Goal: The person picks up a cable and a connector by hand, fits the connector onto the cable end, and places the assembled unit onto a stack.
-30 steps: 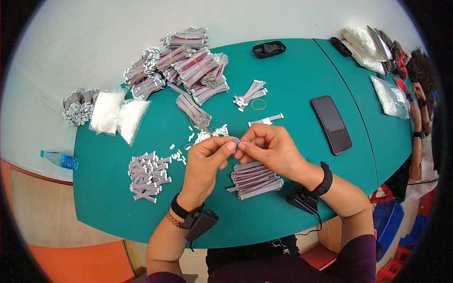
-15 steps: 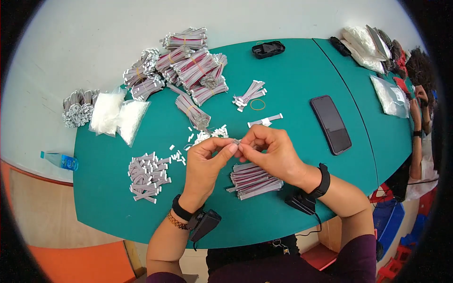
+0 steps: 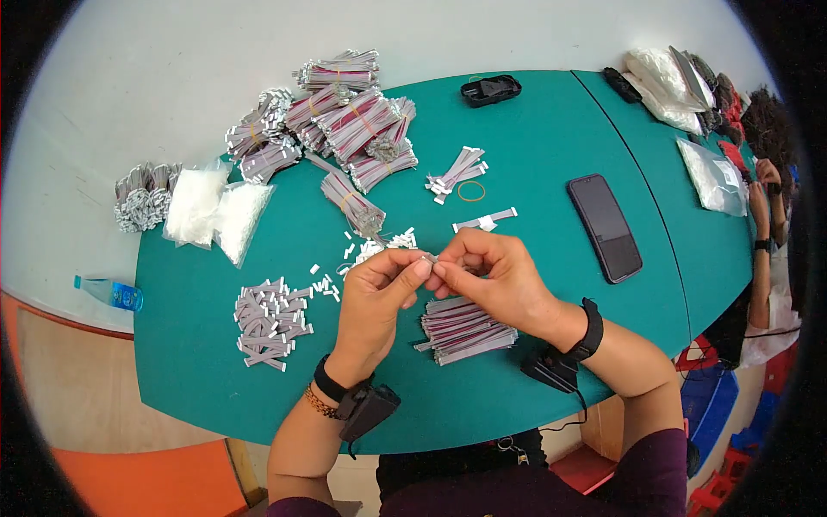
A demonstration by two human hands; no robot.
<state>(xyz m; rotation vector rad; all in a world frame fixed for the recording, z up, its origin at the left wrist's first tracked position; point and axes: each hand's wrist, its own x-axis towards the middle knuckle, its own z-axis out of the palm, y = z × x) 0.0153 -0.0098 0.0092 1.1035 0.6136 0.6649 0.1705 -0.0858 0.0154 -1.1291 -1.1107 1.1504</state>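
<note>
Two clear bags (one phone)

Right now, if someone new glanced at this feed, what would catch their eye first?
Most likely the two hands meeting at the middle of the green table: the left hand and right hand pinch one small strip between their fingertips. Next, the heap of banded grey-and-pink strip bundles at the far left edge, and the dark phone lying flat to the right.
</note>
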